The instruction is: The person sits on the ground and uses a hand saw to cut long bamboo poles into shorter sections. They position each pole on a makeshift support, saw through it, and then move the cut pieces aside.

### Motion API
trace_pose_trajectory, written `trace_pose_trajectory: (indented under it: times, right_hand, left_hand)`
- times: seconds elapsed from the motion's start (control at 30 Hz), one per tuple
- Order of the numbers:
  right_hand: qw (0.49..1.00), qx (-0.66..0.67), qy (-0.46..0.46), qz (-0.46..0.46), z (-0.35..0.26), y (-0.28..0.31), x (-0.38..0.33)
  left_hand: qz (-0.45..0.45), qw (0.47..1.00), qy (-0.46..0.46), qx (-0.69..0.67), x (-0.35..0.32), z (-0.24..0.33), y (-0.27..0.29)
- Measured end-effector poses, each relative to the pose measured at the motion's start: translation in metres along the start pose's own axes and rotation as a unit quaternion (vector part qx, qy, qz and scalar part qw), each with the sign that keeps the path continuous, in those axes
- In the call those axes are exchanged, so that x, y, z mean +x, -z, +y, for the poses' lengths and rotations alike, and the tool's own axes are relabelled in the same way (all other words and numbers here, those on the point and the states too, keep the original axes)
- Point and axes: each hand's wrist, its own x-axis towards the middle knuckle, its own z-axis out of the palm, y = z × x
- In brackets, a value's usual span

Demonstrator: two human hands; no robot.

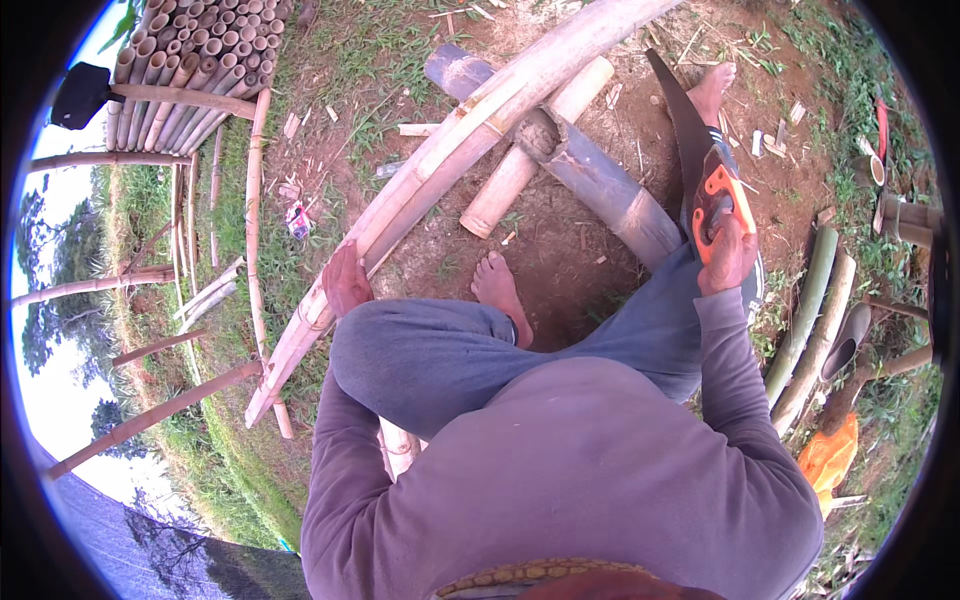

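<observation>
My right hand [728, 262] grips the orange handle of a handsaw [690, 130], its dark blade pointing away from me beside my right leg. A long pale bamboo pole [440, 165] slants from the lower left to the top, with a lengthwise line along it. My left hand [347, 280] is closed over it near its lower end, by my left knee; some fingers are hidden. Under the long pole lies a short pale bamboo piece [495, 195]. A thick grey bamboo log [615, 190] with a hollow open end lies close by, between my legs. The saw blade is apart from the long pole.
My bare feet [500, 290] rest on dirt scattered with chips. Cut bamboo tubes [215, 45] are stacked at the far left, by a bamboo rail frame [255, 200]. Right of me lie a green bamboo pole [803, 310], a dark shoe-like object [848, 340] and an orange bag [830, 460].
</observation>
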Motion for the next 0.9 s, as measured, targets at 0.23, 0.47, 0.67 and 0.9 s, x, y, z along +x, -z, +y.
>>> trace_pose_trajectory:
  times: [0.23, 0.47, 0.67, 0.9]
  right_hand:
    - [0.945, -0.113, 0.221, -0.213, -0.053, 0.003, -0.020]
    - [0.924, -0.167, 0.156, -0.306, -0.037, -0.073, -0.026]
    - [0.900, -0.179, 0.194, -0.347, -0.022, -0.081, -0.021]
    - [0.893, -0.182, 0.203, -0.358, -0.021, -0.075, -0.018]
  left_hand:
    - [0.000, 1.000, -0.009, 0.000, 0.002, 0.010, 0.007]
    - [-0.007, 1.000, -0.013, -0.026, 0.004, 0.003, 0.007]
    - [-0.001, 1.000, -0.002, -0.010, 0.000, 0.001, 0.004]
    - [-0.003, 1.000, -0.006, -0.010, -0.001, 0.001, 0.003]
